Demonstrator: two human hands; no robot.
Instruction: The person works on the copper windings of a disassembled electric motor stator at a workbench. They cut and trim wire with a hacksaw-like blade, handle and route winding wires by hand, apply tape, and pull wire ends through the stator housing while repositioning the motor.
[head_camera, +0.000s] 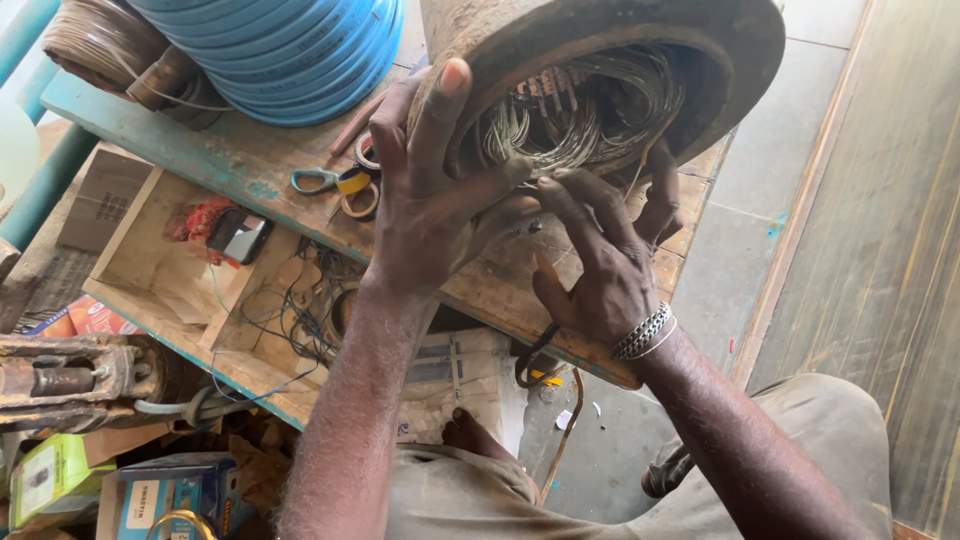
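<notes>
The stator (600, 60) – a rusty round housing with bare wire windings (580, 115) inside – sits at the upper centre of the frame, tilted on the workbench (250, 165) with its open end facing the camera.

Left hand (430, 200): closed on the stator rim at the left of the opening, fingers over the outer wall, thumb pressed toward the windings.

Right hand (600, 260): below the opening, fingers curled up to the lower edge of the windings and touching the wire strands. Whether it pinches a strand cannot be told. A metal bracelet (645, 332) circles the wrist.

Surroundings:
- Blue hose coil (290, 50) – top of the frame, left of the stator, on the workbench.
- Tape rolls (358, 190) – on the workbench, just left of the left hand.
- Open wooden drawer (170, 270) – centre left, below the bench edge, holding loose wires and small parts.
- Rusty metal part (70, 375) – lower left edge.
- Cardboard boxes (160, 495) – bottom left corner
</notes>
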